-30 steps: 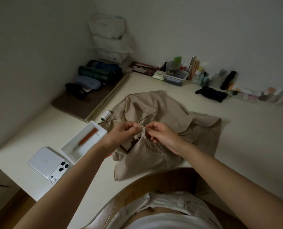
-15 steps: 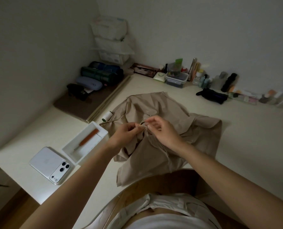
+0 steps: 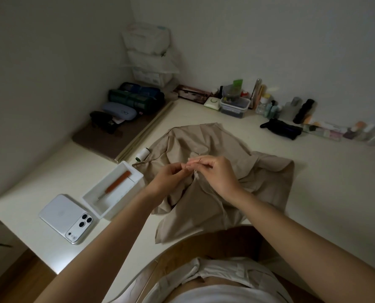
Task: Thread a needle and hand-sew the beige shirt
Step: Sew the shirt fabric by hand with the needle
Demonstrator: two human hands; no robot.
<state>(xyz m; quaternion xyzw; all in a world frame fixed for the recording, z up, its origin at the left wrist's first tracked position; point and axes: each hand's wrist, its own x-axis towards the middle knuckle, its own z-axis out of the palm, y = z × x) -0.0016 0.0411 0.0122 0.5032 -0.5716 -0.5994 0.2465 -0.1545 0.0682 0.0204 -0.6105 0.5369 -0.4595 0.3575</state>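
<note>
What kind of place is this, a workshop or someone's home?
Probably a home, a corner desk or vanity counter: small cosmetic bottles stand in a row at the back, a phone lies beside a white tray, and the beige shirt is spread on the tabletop.

Tabletop [image 3: 313, 193], L side: phone [image 3: 66, 217] face-down beside white tray [image 3: 107, 212] w/ orange-handled tool [image 3: 116, 185]; by back wall: lidded container [image 3: 234, 106], black pouch [image 3: 280, 129].

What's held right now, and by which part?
The left hand and right hand pinch thin thread between fingertips above the beige shirt; where along it cannot be told.
</note>
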